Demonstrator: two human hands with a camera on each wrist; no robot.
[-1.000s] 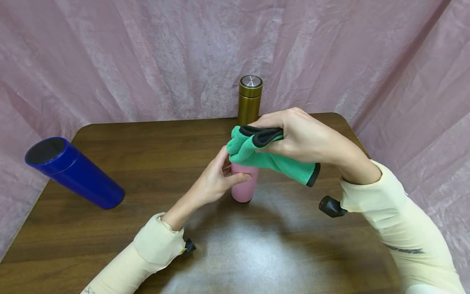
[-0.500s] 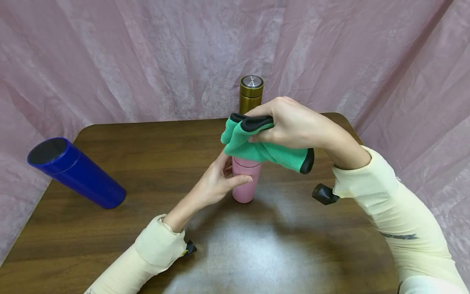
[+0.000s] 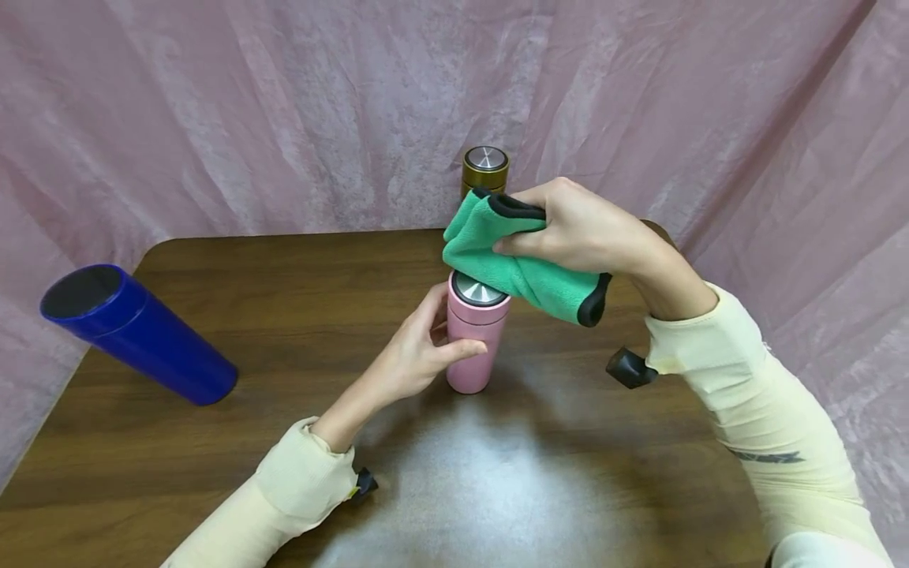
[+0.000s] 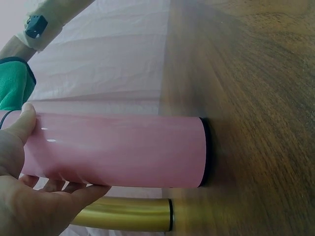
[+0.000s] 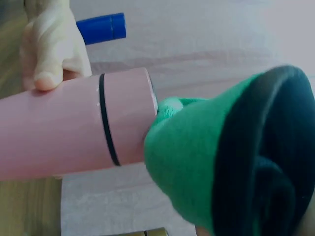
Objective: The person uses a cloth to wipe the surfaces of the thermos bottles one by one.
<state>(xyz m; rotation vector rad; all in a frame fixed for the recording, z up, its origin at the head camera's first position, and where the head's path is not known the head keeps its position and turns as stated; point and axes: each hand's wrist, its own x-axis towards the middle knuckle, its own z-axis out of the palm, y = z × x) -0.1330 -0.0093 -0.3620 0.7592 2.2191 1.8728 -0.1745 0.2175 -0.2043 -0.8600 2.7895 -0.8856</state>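
Observation:
A pink thermos flask (image 3: 472, 347) with a silver disc on its lid stands upright on the table. My left hand (image 3: 419, 347) grips it from the left, thumb across the front and fingers behind, as the left wrist view also shows. Above the lid's back right edge, my right hand (image 3: 582, 229) pinches a folded green cloth (image 3: 497, 244) with black edging. In the right wrist view the cloth (image 5: 187, 152) lies right at the top end of the pink flask (image 5: 59, 132), overlapping its rim. Part of the lid is covered by the cloth in the head view.
A blue thermos flask (image 3: 149, 339) with a dark top stands at the left of the wooden table (image 3: 298, 300). Behind the cloth is a gold flask (image 3: 486, 167), partly hidden. Pink curtains (image 3: 319, 118) hang around the back and right side.
The right hand with the cloth has lifted and shifted back off the front of the lid, so its silver disc now shows. My left hand keeps its grip on the pink flask.

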